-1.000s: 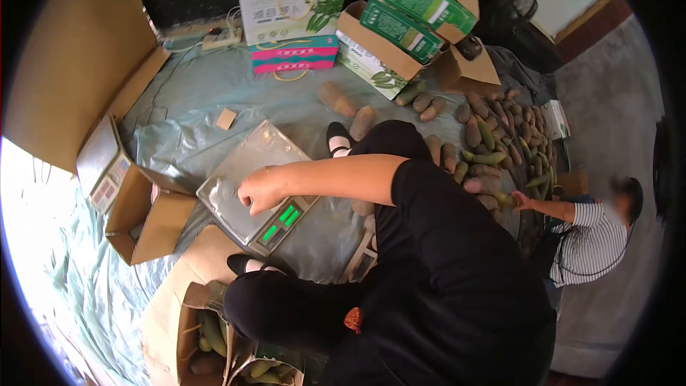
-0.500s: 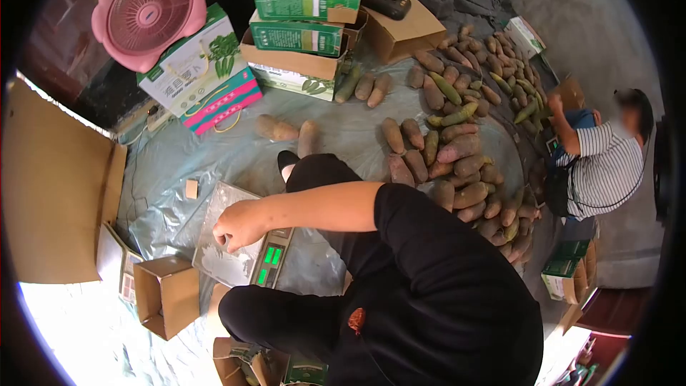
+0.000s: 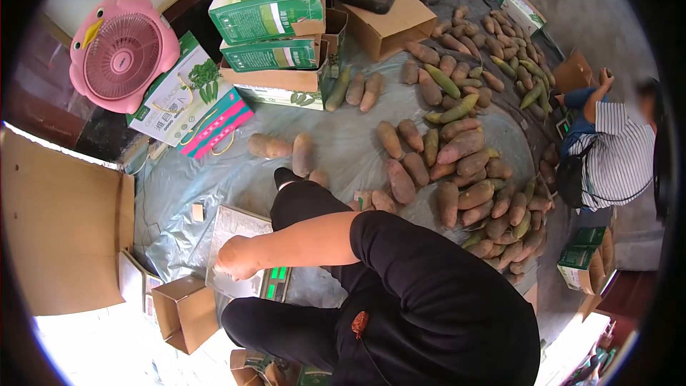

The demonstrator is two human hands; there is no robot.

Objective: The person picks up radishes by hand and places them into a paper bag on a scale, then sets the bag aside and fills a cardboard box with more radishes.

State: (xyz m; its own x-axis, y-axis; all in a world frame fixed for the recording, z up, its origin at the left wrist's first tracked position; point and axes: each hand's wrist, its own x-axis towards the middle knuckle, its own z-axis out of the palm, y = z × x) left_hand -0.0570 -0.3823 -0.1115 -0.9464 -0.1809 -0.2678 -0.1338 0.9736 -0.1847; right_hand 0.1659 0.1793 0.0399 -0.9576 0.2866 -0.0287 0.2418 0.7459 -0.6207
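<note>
My right hand (image 3: 239,257) is over the pan of a flat digital scale (image 3: 223,227), its fingers curled down and closed near the surface. Whatever they may hold is hidden. The pan has whitish patches, and green digits glow on the display (image 3: 276,282) beside my wrist. My left hand is out of view. An opened cardboard box (image 3: 187,314) stands just below the scale. A small tan piece (image 3: 198,212) lies on the plastic sheet above the scale's left corner.
Elongated brownish-purple and green produce (image 3: 464,146) lies heaped on plastic sheeting (image 3: 336,143). Green-and-white cartons (image 3: 271,11) are stacked at the back, near a pink fan (image 3: 123,57). A co-worker in a striped shirt (image 3: 618,150) sits at right.
The whole view has shifted slightly. My right hand stays over the scale pan, its fingers turned further down. The co-worker's raised hand has changed position.
</note>
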